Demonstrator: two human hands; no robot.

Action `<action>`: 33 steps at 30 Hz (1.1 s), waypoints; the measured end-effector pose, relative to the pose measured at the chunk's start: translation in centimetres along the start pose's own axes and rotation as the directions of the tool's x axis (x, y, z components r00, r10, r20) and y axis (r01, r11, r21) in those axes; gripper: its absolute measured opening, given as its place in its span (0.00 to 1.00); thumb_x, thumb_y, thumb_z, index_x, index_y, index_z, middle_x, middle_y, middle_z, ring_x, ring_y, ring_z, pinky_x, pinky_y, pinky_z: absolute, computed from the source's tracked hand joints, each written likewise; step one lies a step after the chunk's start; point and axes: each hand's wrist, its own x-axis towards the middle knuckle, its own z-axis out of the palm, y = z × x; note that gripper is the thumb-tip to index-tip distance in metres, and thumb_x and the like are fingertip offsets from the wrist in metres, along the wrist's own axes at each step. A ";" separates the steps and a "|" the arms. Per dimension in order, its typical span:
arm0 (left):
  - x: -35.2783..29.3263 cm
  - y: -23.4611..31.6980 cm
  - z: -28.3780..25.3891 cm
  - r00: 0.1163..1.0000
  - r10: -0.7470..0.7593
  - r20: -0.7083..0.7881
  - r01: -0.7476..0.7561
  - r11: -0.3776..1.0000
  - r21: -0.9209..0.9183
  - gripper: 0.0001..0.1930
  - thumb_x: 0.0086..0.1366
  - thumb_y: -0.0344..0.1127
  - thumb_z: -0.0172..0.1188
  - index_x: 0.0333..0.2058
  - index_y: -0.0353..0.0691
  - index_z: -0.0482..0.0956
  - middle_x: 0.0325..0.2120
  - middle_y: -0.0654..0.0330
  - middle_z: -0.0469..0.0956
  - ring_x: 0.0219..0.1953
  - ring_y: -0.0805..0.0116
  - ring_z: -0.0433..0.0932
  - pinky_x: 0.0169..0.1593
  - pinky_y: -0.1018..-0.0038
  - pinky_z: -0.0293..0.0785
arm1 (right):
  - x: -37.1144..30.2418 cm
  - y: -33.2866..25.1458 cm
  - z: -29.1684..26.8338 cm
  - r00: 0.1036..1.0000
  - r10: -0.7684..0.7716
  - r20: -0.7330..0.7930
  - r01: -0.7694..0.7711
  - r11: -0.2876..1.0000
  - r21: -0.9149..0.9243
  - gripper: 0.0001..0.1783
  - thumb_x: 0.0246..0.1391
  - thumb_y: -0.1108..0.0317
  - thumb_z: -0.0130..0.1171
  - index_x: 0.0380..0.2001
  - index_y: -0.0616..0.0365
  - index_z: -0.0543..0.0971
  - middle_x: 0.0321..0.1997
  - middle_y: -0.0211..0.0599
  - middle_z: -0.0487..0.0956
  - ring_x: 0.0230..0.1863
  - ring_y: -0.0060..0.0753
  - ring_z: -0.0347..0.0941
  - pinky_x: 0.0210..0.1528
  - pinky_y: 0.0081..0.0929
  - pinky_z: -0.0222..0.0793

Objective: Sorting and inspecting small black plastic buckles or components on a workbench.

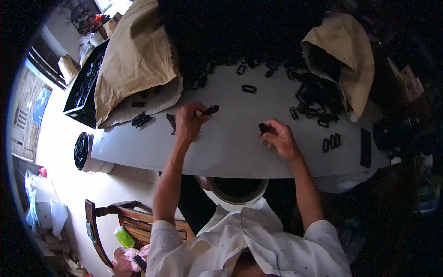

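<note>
My left hand [188, 123] is over the left half of the pale grey tabletop [226, 157], its fingers closed on a small black plastic piece [211, 110] that points to the right. Another black piece [171, 121] lies just left of that hand. On the right, my right hand [280, 138] pinches a second small black part [263, 128] between thumb and fingers. Several loose oblong black frames [249, 88] lie beyond both hands. A short row of similar frames [331, 142] lies right of my right hand.
An open brown paper sack [138, 69] lies at the left, another paper sack [350, 55] at the right beside a heap of black parts [314, 94]. A black crate [83, 92] and a bucket [92, 161] stand left of the table. Below its front edge is a round tub [237, 196].
</note>
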 end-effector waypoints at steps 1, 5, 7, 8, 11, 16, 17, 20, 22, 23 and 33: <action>-0.5 1.6 0.4 0.963 -0.258 0.081 0.269 0.883 -0.385 0.09 0.46 0.22 0.60 0.30 0.40 0.77 0.23 0.61 0.74 0.26 0.69 0.73 0.28 0.74 0.71 | -0.4 -0.5 0.4 0.994 0.100 0.034 -0.104 0.977 0.185 0.09 0.48 0.77 0.52 0.36 0.61 0.71 0.33 0.30 0.72 0.28 0.21 0.67 0.29 0.18 0.64; -4.1 5.9 4.0 0.936 -0.292 0.199 0.315 0.432 -0.845 0.18 0.53 0.25 0.57 0.44 0.43 0.73 0.28 0.62 0.75 0.29 0.72 0.73 0.30 0.77 0.70 | -1.4 -1.9 2.9 0.994 0.107 -0.026 -0.104 0.987 0.119 0.09 0.48 0.77 0.53 0.35 0.63 0.71 0.33 0.32 0.72 0.29 0.21 0.68 0.30 0.18 0.65; -5.1 8.7 4.1 0.917 -0.314 0.245 0.343 0.312 -0.886 0.21 0.54 0.25 0.56 0.48 0.41 0.68 0.28 0.62 0.75 0.29 0.72 0.74 0.33 0.77 0.72 | -1.8 -1.8 3.7 0.952 -0.268 -0.146 0.229 0.944 -0.238 0.10 0.47 0.78 0.54 0.35 0.63 0.71 0.34 0.35 0.72 0.31 0.26 0.70 0.31 0.23 0.67; -5.4 9.0 4.0 0.910 -0.308 0.275 0.374 0.330 -0.867 0.18 0.54 0.27 0.56 0.46 0.37 0.70 0.29 0.60 0.75 0.29 0.72 0.75 0.35 0.76 0.73 | -2.1 -2.0 3.9 0.953 -0.264 -0.147 0.225 0.945 -0.236 0.10 0.47 0.78 0.54 0.35 0.63 0.71 0.34 0.35 0.72 0.31 0.26 0.70 0.31 0.23 0.67; -6.3 9.1 4.1 0.927 -0.237 0.289 0.362 0.376 -0.853 0.15 0.58 0.31 0.53 0.44 0.37 0.71 0.29 0.59 0.75 0.31 0.71 0.75 0.34 0.75 0.73 | -2.9 -2.4 4.4 0.926 -0.354 -0.127 0.272 0.863 -0.425 0.12 0.43 0.79 0.56 0.35 0.64 0.70 0.34 0.40 0.71 0.33 0.37 0.72 0.33 0.27 0.68; -6.7 9.8 4.4 0.887 -0.280 0.366 0.433 0.232 -0.871 0.14 0.62 0.38 0.49 0.42 0.35 0.72 0.29 0.58 0.75 0.30 0.71 0.75 0.34 0.76 0.73 | -3.7 -1.8 4.9 0.901 -0.421 -0.103 0.304 0.783 -0.543 0.18 0.39 0.81 0.57 0.38 0.63 0.70 0.36 0.44 0.69 0.34 0.48 0.71 0.33 0.34 0.69; -6.9 9.8 4.5 0.901 -0.266 0.343 0.408 0.251 -0.878 0.15 0.63 0.40 0.48 0.41 0.35 0.73 0.29 0.58 0.76 0.29 0.71 0.76 0.35 0.76 0.72 | -3.8 -1.9 5.1 0.901 -0.422 -0.104 0.305 0.784 -0.541 0.18 0.39 0.81 0.57 0.38 0.63 0.70 0.36 0.44 0.69 0.34 0.48 0.71 0.33 0.34 0.69; -7.1 10.3 4.9 0.923 -0.285 0.260 0.365 0.429 -0.826 0.15 0.62 0.40 0.48 0.39 0.33 0.74 0.29 0.56 0.77 0.29 0.69 0.76 0.35 0.75 0.72 | -4.1 -2.0 5.4 0.894 -0.443 -0.067 0.318 0.732 -0.603 0.19 0.39 0.81 0.58 0.38 0.63 0.69 0.37 0.44 0.68 0.34 0.48 0.71 0.32 0.36 0.69; -7.3 10.2 5.2 0.919 -0.312 0.242 0.365 0.438 -0.821 0.15 0.62 0.39 0.49 0.38 0.32 0.75 0.28 0.56 0.77 0.29 0.69 0.76 0.35 0.75 0.72 | -4.2 -1.9 5.5 0.888 -0.456 -0.064 0.313 0.700 -0.642 0.19 0.39 0.81 0.58 0.38 0.64 0.69 0.38 0.44 0.68 0.35 0.48 0.71 0.32 0.36 0.69; -7.4 10.2 5.3 0.914 -0.339 0.224 0.366 0.446 -0.817 0.15 0.62 0.39 0.50 0.37 0.31 0.75 0.27 0.56 0.77 0.29 0.69 0.76 0.35 0.74 0.72 | -4.2 -1.9 5.6 0.888 -0.455 -0.064 0.313 0.700 -0.642 0.19 0.39 0.81 0.58 0.38 0.64 0.69 0.38 0.44 0.68 0.35 0.48 0.71 0.32 0.36 0.69; -7.7 11.0 5.1 0.912 -0.369 0.181 0.353 0.481 -0.802 0.11 0.60 0.35 0.53 0.35 0.31 0.74 0.25 0.55 0.77 0.28 0.70 0.76 0.34 0.74 0.73 | -4.6 -1.9 5.6 0.907 -0.421 -0.026 0.290 0.666 -0.687 0.14 0.42 0.79 0.54 0.36 0.64 0.68 0.36 0.45 0.67 0.33 0.49 0.72 0.30 0.38 0.70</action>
